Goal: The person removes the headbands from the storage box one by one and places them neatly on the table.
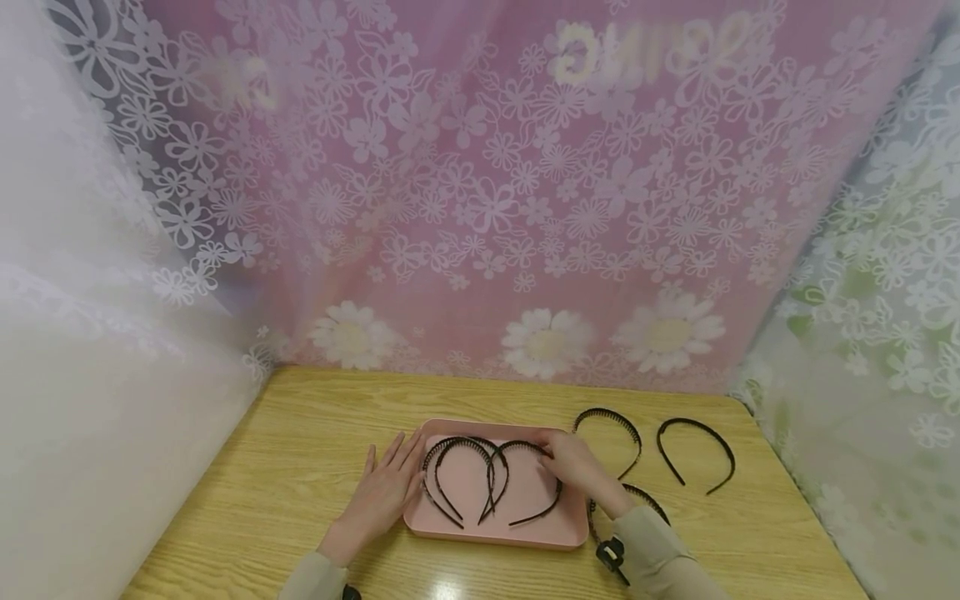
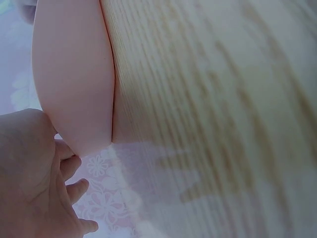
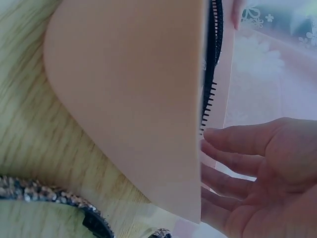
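A pink tray (image 1: 495,540) holds three black toothed headbands. Two of them, including the leftmost headband (image 1: 428,467), overlap on the left. My right hand (image 1: 576,467) reaches over the tray's right side and pinches the upper right part of the rightmost headband (image 1: 531,522). In the right wrist view, the thumb meets the end of the headband's visible teeth (image 3: 208,110); the tray wall hides the fingertips. My left hand (image 1: 382,492) rests against the tray's left side with fingers extended. The left wrist view shows that hand beside the tray's outer wall (image 2: 74,74).
Right of the tray, on the wooden table (image 1: 300,450), lie a toothed headband (image 1: 637,437), a plain dark headband (image 1: 731,458) and a third headband (image 1: 652,500), partly hidden by my right arm. Floral curtains (image 1: 480,208) enclose the back and sides.
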`<action>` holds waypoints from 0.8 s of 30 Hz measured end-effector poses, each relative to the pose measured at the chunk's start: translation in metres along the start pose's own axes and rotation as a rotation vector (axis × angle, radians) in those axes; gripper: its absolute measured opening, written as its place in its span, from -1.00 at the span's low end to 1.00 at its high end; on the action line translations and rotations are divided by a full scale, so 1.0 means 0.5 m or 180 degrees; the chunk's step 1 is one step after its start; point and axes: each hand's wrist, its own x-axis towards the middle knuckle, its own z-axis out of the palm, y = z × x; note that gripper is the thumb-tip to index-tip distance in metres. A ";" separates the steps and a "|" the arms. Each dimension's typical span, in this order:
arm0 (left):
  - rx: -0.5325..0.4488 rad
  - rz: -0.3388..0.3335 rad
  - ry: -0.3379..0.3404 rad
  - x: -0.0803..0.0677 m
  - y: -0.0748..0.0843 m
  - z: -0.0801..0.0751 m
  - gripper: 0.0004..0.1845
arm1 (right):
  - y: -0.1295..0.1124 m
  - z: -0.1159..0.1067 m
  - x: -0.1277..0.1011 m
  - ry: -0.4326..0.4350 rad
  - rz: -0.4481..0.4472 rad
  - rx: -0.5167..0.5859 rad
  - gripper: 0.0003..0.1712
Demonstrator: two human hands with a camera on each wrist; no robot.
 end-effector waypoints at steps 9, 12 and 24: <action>0.0016 0.0003 -0.0015 0.000 -0.001 0.001 -0.39 | 0.010 0.006 0.006 -0.0113 -0.0026 0.0078 -0.59; 0.0007 0.0012 0.0001 -0.001 -0.001 0.001 -0.39 | 0.012 0.007 0.008 -0.0200 -0.0040 0.0005 -0.52; 0.0005 0.0018 0.0003 -0.002 -0.001 -0.001 -0.40 | 0.013 0.001 -0.001 -0.0204 -0.0295 0.0010 -0.53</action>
